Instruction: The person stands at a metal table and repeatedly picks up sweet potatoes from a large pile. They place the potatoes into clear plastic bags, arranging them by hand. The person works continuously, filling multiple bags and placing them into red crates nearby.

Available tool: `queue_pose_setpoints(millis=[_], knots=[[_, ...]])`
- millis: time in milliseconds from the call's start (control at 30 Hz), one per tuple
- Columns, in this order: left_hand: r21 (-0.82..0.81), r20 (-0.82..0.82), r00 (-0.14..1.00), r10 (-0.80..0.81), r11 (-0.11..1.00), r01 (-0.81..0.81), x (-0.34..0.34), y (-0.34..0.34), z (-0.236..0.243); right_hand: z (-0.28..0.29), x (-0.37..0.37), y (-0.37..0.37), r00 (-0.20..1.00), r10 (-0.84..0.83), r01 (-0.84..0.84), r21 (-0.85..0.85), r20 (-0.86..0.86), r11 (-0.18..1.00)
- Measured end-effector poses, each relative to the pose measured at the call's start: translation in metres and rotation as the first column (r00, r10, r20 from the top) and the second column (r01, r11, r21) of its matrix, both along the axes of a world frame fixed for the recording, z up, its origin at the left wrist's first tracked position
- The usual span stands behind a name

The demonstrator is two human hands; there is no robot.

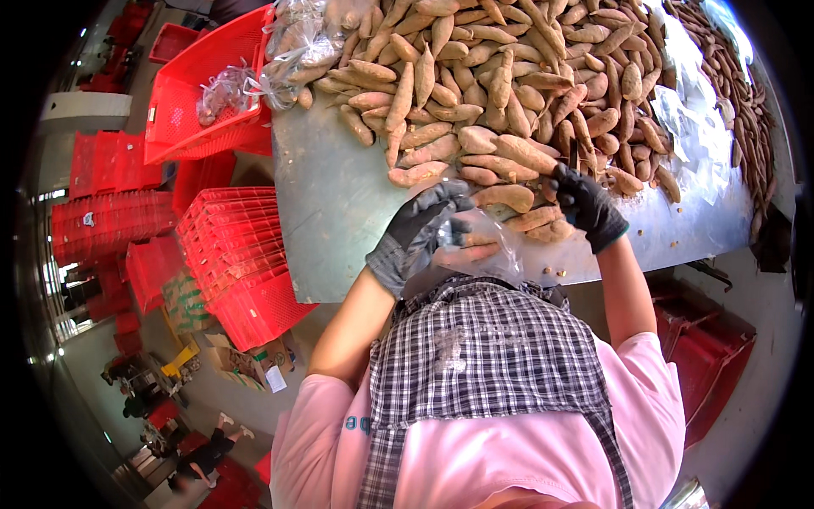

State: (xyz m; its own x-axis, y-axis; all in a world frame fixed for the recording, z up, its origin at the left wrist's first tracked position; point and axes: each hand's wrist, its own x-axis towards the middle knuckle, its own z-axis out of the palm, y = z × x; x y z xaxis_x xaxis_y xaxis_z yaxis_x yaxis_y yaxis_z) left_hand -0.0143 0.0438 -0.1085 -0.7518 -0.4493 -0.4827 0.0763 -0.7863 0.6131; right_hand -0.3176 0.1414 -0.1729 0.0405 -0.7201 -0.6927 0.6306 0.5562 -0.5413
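My left hand [417,235], in a dark grey glove, grips a clear plastic bag [502,252] close to my apron. A few sweet potatoes [465,254] show through the film. To the right, my right hand [589,206], also gloved, reaches to the near edge of a large heap of sweet potatoes [475,81]. Its fingers are closed at the end of one long sweet potato [524,153]; the fingertips are partly hidden. Several loose sweet potatoes [504,198] lie between my hands on the metal table [326,212].
A red crate [199,89] with a bagged bundle [225,95] stands left of the table. Filled clear bags [301,42] sit at the table's far left corner. White plastic bags [691,119] lie right of the heap. Stacked red crates [237,254] fill the floor at left.
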Motion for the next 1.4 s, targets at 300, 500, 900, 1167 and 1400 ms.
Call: queue_pose_setpoints(millis=[300,500,900,1167,1400], knots=[[-0.338,0.167,0.986,-0.011,0.939,0.067,-0.071,0.002,-0.022,0.049,0.053,0.016,0.835,0.128,-0.247,-0.158,-0.535,0.956],[-0.853,0.375,0.908,0.188,0.454,0.258,-0.062,0.015,-0.011,0.089,0.061,0.008,-0.193,-0.239,-0.662,-0.054,-0.952,0.748],[-0.832,0.494,0.844,0.211,0.396,0.388,-0.054,0.018,-0.008,0.07,0.07,-0.002,-0.322,-0.258,-0.696,0.043,-0.911,0.717],[-0.301,0.128,0.976,0.175,0.945,-0.13,-0.031,0.001,0.016,0.013,0.023,0.021,-0.086,-0.095,-0.4,-0.053,-0.992,0.915],[0.657,-0.106,0.872,0.477,0.692,-0.298,-0.037,0.001,-0.001,0.057,0.1,0.014,-0.11,-0.389,-0.442,-0.306,-0.915,0.843]])
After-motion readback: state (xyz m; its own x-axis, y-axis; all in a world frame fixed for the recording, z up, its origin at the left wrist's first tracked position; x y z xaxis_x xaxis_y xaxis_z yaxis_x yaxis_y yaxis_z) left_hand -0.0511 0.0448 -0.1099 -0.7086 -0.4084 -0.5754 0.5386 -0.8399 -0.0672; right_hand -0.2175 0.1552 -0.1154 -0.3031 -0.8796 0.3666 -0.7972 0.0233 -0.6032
